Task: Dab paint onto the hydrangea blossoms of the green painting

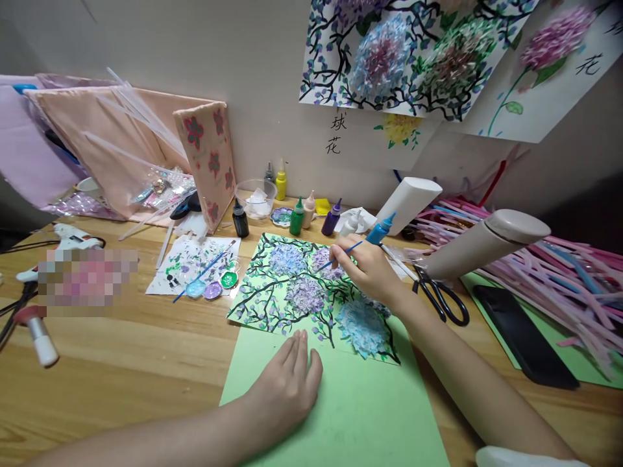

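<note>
A painting (272, 305) of black branches with small purple and green leaves lies on a green sheet (335, 415). Raised, shredded-looking flower heads in blue, purple and light blue (363, 327) stand out from it. My right hand (367, 269) pinches a thin blue paintbrush (354, 246) above the upper right of the painting, near a purple flower (324, 259). Whether its tip touches the paper is hard to tell. My left hand (292, 383) lies flat with fingers stretched on the green sheet, fingertips at the painting's lower edge, holding nothing.
Paint bottles, including green (296, 219) and purple (331, 219), stand behind the painting. Left of it, a second brush (209, 269) lies on a stained sheet beside paint lids (213, 290). Scissors (440, 295), a phone (523, 334) and pink strips are right; a glue gun (73, 238) is left.
</note>
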The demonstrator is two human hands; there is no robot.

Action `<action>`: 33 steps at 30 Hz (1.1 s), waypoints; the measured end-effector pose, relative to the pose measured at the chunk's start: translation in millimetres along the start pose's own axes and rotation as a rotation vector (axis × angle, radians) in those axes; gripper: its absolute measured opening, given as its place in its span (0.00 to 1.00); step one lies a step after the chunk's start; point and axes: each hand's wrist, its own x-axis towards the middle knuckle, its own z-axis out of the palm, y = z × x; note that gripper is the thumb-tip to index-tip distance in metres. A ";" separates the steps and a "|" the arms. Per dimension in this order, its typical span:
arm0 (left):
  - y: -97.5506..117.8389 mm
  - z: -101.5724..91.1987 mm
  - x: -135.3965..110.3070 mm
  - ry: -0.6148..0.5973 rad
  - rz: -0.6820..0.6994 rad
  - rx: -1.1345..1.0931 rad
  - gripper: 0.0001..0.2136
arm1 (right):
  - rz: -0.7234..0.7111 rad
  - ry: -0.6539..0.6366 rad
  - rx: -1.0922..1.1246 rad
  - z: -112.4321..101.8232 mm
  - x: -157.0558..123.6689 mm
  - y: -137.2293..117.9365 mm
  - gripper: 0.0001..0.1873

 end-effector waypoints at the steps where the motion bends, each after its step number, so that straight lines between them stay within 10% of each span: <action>1: 0.2 0.1 -0.3 -0.002 0.000 -0.003 0.14 | -0.001 -0.007 -0.006 0.1 0.0 0.4 0.16; 33: 0.8 2.7 -2.7 -0.012 0.007 0.007 0.15 | -0.063 -0.055 -0.080 2.0 0.5 -0.9 0.16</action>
